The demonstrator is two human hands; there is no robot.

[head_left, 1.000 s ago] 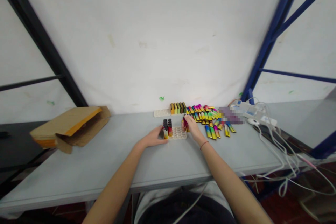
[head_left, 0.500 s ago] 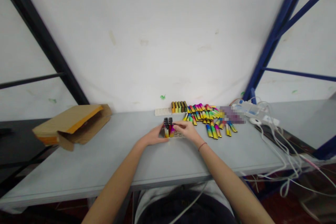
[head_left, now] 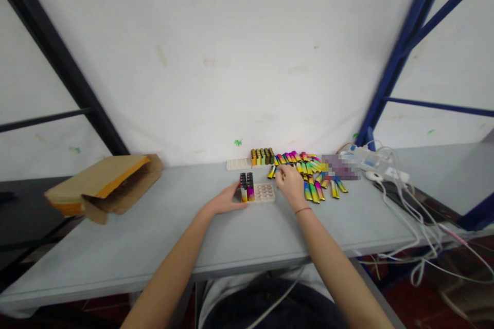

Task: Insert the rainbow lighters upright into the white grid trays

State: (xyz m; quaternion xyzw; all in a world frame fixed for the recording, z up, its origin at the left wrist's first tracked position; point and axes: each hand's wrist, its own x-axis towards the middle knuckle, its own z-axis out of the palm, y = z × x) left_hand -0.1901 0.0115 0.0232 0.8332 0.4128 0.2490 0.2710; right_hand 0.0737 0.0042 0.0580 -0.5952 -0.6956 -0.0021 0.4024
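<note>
A pale tray [head_left: 264, 193] with rows of round-cornered holes lies before me. At its left end, several colourful lighters [head_left: 250, 193] with black tops stand upright in two rows. My left hand [head_left: 227, 199] is wrapped around that end, thumb along the front and fingers partly hidden behind the lighters. To the right of the tray, my right hand [head_left: 290, 184] is at the near left edge of a pile of shiny, multicoloured lighters [head_left: 309, 168]. Its fingers are pinched together on a lighter, mostly hidden, with a gold bit showing by the fingertips.
Against the wall stands a second pale tray [head_left: 238, 164], its right part filled with upright lighters [head_left: 263, 157]. An open cardboard box [head_left: 104, 182] lies at the left. White cables [head_left: 409, 205] and a power strip [head_left: 363, 157] take up the right side. A blurred patch covers something beside the pile.
My right hand has left the tray and moved right to the lighter pile. The lighter it was handling now stands in the tray. My left hand stays at the tray's left end.
</note>
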